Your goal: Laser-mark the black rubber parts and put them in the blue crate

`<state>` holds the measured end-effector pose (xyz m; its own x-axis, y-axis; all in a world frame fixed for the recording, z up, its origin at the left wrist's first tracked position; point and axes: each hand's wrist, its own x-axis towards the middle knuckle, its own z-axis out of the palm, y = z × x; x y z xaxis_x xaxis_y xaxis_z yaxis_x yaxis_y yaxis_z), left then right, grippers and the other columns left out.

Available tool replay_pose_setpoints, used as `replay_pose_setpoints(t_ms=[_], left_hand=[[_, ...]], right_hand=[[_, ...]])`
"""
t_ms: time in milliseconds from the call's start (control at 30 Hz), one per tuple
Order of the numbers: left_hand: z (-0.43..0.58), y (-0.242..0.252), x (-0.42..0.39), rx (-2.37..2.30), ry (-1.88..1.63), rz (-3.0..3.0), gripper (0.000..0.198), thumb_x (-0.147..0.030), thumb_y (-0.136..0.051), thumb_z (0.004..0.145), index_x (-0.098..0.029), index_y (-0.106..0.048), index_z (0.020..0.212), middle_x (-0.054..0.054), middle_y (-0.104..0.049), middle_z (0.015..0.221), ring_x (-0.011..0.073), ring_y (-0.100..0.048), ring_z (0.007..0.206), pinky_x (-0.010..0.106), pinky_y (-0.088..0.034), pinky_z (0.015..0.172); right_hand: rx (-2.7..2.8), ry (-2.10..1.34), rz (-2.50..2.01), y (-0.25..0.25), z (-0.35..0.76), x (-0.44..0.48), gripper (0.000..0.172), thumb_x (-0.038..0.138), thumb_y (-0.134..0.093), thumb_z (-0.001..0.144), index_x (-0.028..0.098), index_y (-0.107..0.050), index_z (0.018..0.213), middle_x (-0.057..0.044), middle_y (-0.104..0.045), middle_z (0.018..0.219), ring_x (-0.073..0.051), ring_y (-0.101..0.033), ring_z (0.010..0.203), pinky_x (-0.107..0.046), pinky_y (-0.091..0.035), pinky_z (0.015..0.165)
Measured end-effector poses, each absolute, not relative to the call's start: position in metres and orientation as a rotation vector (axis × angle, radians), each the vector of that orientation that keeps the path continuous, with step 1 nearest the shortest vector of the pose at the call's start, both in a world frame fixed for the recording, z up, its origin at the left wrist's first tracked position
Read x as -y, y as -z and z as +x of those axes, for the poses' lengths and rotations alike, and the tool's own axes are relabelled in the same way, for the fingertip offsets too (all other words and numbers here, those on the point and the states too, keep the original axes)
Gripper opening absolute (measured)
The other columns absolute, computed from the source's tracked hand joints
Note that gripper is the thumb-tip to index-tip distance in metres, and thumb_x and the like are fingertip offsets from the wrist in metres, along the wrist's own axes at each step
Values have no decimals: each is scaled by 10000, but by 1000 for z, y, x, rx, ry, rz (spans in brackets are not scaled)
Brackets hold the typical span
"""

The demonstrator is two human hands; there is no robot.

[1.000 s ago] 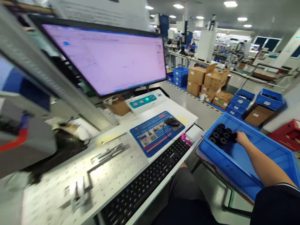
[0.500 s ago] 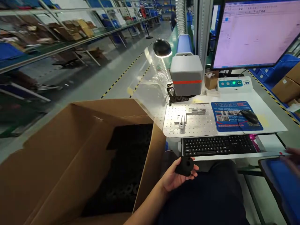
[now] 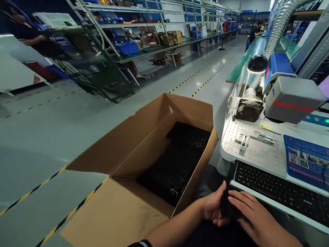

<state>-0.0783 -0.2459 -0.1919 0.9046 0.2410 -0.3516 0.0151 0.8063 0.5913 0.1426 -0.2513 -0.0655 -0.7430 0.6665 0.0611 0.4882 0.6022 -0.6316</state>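
Note:
Low in the head view, my left hand (image 3: 214, 208) is closed around a black part (image 3: 226, 202), with the thumb pointing up beside it. My right hand (image 3: 253, 214) reaches in from the right, its bent fingers on the same dark piece. Whether a second piece lies between the palms I cannot tell; dark trousers behind blur the outline. Left of my hands stands a large open cardboard box (image 3: 123, 154), with many black parts (image 3: 177, 154) inside, some of them round with a hole.
Right of the box is a workbench with a perforated metal plate (image 3: 259, 154), small clamps and a grey machine head (image 3: 295, 97). A keyboard (image 3: 277, 187) sits on a pull-out tray near my hands. A fan (image 3: 249, 109) and lamp (image 3: 257, 64) stand behind. Another person (image 3: 33, 37) is at far left.
My view has swung left, showing more of the box. My right hand has come from the blue area at far right to the black part in my left hand.

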Motion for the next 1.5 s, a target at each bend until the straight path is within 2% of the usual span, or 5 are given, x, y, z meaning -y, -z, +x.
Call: replay_pose_setpoints(t_ms=[233,367,700,933,1500], left_hand=[[-78,172,234,-428,-55,622,1232,-936,215,572,-126,-696,754,171,-595,537,289,-601,452,342,-409,326],[-104,143,211,-881,-396,1009,911,-928,-219,784,-153,-676,926,115,-651,688,231,-607,496,321,-457,416],[-234,214,84,-1868,-541,1566,409,-304,-547,833,-151,-574,1212,174,-442,1399,325,-572,1184,468,-420,1095],[-231,251,56,-1931,-175,1743,431,-211,-567,862,-144,-538,1287,248,-191,1586,380,-592,1200,484,-446,1032],[-224,269,53,-2076,-56,1774,431,-206,-460,906,-175,-434,1335,251,-138,1635,327,-596,1190,391,-447,968]], right_hand=[[2349,-878,-940,92,127,245,797,182,-719,725,417,-501,1454,-62,-685,1300,-322,-661,1195,-498,-612,970],[2174,-803,-1099,92,145,223,608,295,-720,785,399,-542,1357,-65,-687,1224,-303,-684,1105,-480,-617,910],[1562,-360,-1819,84,193,78,579,531,-724,724,180,-629,1175,-109,-707,1086,-246,-645,809,-426,-551,804],[1565,-308,-1895,108,176,23,548,499,-705,726,175,-622,1160,-120,-690,1115,-306,-645,997,-455,-508,899],[1490,-320,-1846,136,171,5,611,522,-776,704,179,-612,1183,-122,-680,1142,-293,-624,982,-409,-485,876]])
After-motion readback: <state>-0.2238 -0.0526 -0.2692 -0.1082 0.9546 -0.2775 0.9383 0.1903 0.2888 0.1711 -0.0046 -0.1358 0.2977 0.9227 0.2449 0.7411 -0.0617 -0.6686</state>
